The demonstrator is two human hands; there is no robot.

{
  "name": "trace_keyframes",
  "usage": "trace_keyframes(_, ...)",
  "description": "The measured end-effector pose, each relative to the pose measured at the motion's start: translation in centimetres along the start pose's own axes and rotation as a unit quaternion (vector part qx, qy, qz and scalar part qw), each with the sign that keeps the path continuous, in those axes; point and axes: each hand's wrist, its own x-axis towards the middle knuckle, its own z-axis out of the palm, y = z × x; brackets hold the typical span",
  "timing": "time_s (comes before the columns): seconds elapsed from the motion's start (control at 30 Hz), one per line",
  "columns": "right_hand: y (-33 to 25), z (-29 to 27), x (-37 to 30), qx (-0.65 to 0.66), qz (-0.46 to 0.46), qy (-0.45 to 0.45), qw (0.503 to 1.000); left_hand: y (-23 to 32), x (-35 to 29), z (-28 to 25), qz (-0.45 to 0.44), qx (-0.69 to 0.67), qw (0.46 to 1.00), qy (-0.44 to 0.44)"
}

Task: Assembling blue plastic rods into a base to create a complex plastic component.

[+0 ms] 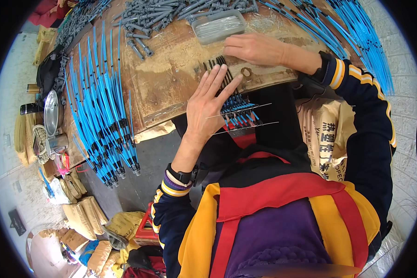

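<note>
My left hand (205, 111) lies flat, fingers stretched out, over a row of thin blue-and-black rods (240, 116) at the table's near edge. The rods' black ends rest on the wood, and their blue parts stick out past the edge above my lap. Two thin metal wires (264, 124) cross the row of rods. Just beyond the black ends, my right hand (254, 48) is closed, its fingertips bent down toward the tabletop. Whatever they pinch is hidden. Close to it stands a translucent plastic box (198, 36) of thin clear or silvery strands.
Grey plastic bolt-like parts (150, 16) are heaped at the back. Long blue-and-black rods (95, 106) spread over the left, with more blue rods (356, 37) at the far right. A small brown ring (246, 72) lies near my right wrist. A paper sack (326, 134) stands right of my lap.
</note>
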Motion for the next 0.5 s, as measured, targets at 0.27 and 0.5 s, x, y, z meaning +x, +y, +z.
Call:
trace_keyframes(0.27,-1.0,0.6,0.5,-0.041,0.01,-0.007,0.999,0.3,0.2,-0.4,-0.015,-0.006,1.0,-0.009)
trace_keyframes(0.5,-1.6,0.5,1.0,-0.021,0.022,0.005,1.0,0.3,0.2,-0.4,-0.018,0.022,0.999,-0.022)
